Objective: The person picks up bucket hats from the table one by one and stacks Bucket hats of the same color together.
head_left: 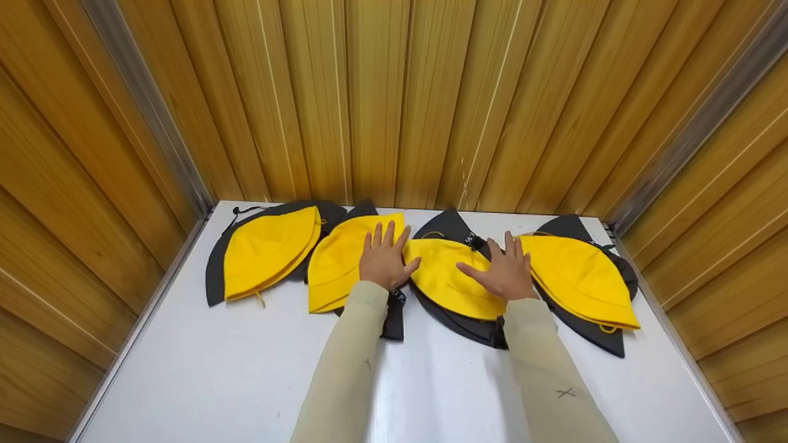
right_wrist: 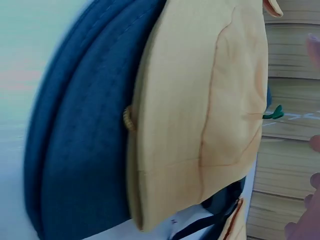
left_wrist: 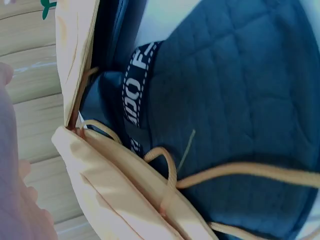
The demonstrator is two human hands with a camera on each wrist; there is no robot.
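Several flattened yellow bucket hats lie in a row, each over a dark grey hat. My left hand [head_left: 385, 261] is spread palm down, overlapping the right edge of a yellow hat [head_left: 334, 264] left of centre. Spread over the right side of another yellow hat [head_left: 446, 277] is my right hand [head_left: 508, 271], its thumb pointing left. Neither hand grips anything. In the left wrist view, a dark quilted hat [left_wrist: 235, 95] shows a lettered band and cords. The right wrist view has a yellow hat [right_wrist: 200, 115], pale there, upon a dark brim [right_wrist: 90, 135].
At the far left lies a yellow hat [head_left: 265, 249] on a dark one, and another yellow hat [head_left: 578, 280] is at the right. The white table [head_left: 234, 369] is bordered by wood-patterned panels [head_left: 375, 104] at the back and both sides.
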